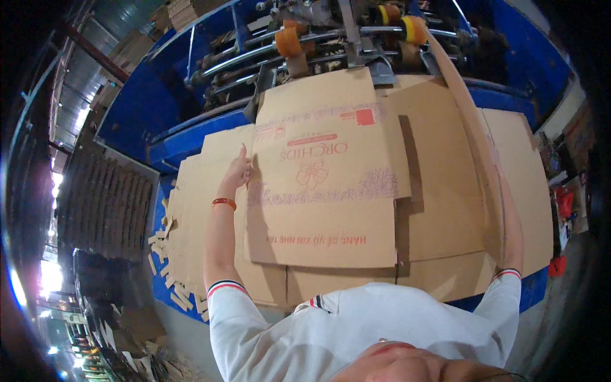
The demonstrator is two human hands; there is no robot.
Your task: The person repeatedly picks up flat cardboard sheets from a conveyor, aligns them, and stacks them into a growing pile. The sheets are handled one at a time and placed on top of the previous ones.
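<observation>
A flat printed cardboard carton blank [318,223] lies before me, with red lettering, a flower and purplish leaf bands. My left hand [239,168] is at its left edge, thumb stretched up and the other fingers curled against the board. To the right, a plain cardboard panel [468,121] stands on edge, tilted, its top reaching toward a yellow roller. Behind that panel is my right hand [501,170], its fingers mostly hidden, with the forearm alongside the board. Plain brown cardboard [433,172] spreads between the printed part and the standing panel.
A blue machine [143,108] with metal shafts and orange and yellow rollers [287,42] borders the far side. More cardboard sheets [200,210] lie underneath. Small cardboard offcuts [181,298] gather at the left edge. A tall cardboard stack [105,197] stands farther left.
</observation>
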